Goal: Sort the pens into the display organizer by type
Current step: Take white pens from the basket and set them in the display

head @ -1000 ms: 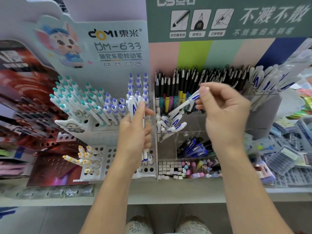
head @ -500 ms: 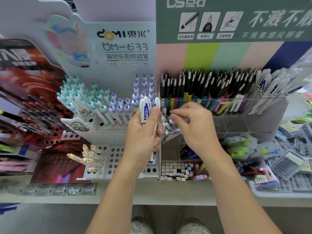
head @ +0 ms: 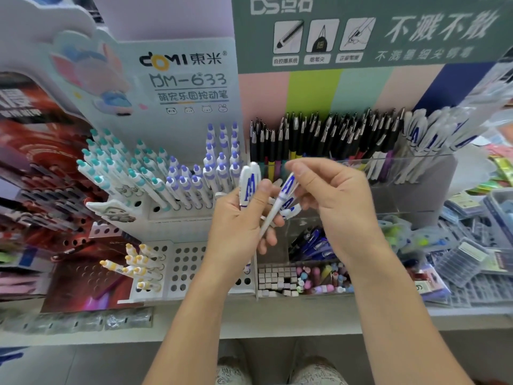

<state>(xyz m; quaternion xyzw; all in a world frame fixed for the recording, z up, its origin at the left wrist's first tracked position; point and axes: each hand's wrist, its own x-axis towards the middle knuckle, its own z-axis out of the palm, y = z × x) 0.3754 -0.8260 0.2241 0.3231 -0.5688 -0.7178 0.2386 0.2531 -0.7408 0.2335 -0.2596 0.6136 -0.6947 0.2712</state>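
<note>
My left hand (head: 238, 232) grips a bundle of white pens with blue lettering (head: 249, 184), caps pointing up. My right hand (head: 336, 201) pinches one more white and blue pen (head: 280, 201) by its cap, slanted down toward the left palm. Both hands hover in front of the clear acrylic organizer (head: 416, 168). A few matching white pens (head: 291, 211) lie in its middle compartment behind my fingers. The organizer's top row holds black-capped pens (head: 333, 134) and, at the right, more white and blue pens (head: 422, 137).
A white Domi stand (head: 177, 215) at the left holds teal-capped pens (head: 111, 162), purple-capped pens (head: 216, 168) and a few yellow-capped ones (head: 138, 262). Blue pens (head: 313, 240) and erasers (head: 305, 276) fill lower compartments. Packaged goods crowd the right shelf (head: 472, 245).
My right hand reached into the middle compartment, came out with one white and blue pen, and now brings it toward the bundle in my left hand. The view has shifted slightly.
</note>
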